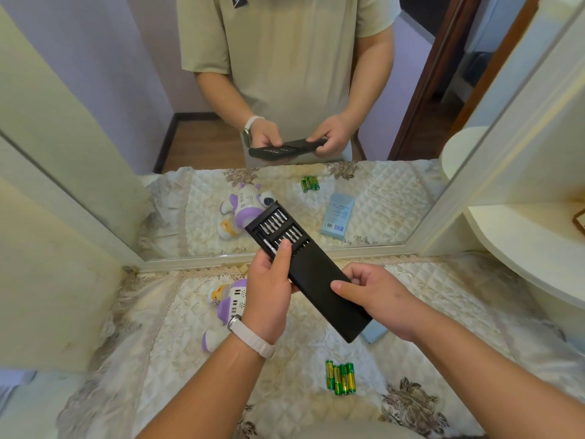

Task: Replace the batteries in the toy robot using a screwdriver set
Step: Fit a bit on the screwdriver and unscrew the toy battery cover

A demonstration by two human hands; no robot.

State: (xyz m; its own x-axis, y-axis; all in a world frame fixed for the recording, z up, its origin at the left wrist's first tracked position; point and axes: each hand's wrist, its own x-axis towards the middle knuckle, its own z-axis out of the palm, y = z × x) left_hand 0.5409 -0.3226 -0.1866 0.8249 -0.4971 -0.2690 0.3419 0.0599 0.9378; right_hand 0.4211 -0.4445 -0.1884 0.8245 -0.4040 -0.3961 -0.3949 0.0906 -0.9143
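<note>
At centre, the half-open set [319,277] is gripped at either end by the left hand [269,296] and the right hand [380,296], over the robot [232,304] on the worktop [443,312]. Bits [278,220] could be spilled if it is tilted or pulled further.

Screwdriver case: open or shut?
Open partway: the tray sticks out of the sleeve with bits showing; left hand holds the tray, right hand the sleeve.

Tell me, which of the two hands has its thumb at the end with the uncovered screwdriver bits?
The left hand, the one with the white wristband; the right hand grips the screwdriver set by its covered end.
</note>
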